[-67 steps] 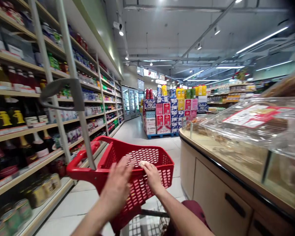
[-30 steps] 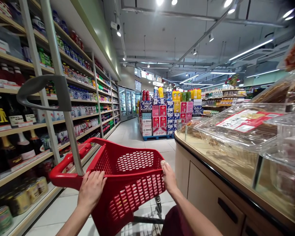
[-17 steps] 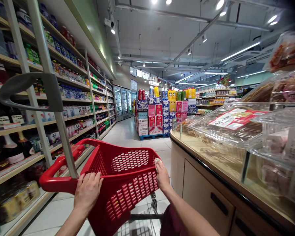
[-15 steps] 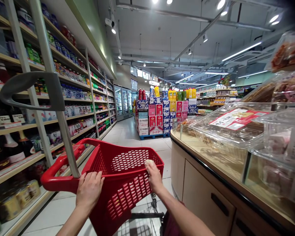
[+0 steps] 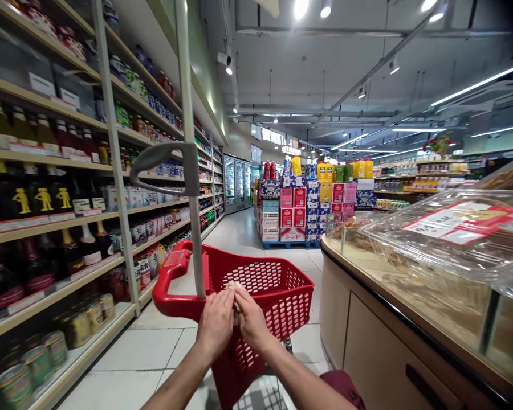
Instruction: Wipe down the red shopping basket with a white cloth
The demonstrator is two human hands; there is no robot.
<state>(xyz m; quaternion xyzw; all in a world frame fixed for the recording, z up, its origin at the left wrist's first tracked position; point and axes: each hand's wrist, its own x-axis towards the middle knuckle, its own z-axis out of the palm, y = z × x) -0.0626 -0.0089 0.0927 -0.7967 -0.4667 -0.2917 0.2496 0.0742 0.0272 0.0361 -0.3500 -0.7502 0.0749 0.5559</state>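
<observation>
A red plastic shopping cart basket with slotted walls stands in front of me, its grey pole carrying a grey loop handle. My left hand and my right hand meet at the basket's near rim, fingers bent and nearly touching. Between their fingertips a pale, crumpled cloth shows; most of it is hidden by the hands. The fingers of both hands are closed around it, over the rim. Inside the basket I see only its slotted walls.
Shelves of bottles and cans line the left side. On the right stands a wooden counter with clear plastic food boxes. Stacked drink cartons on a blue pallet stand ahead on the tiled floor.
My right hand has drawn back from the basket's far right rim with the cloth, meeting my left hand at the near rim. The cart appears further right in view.
</observation>
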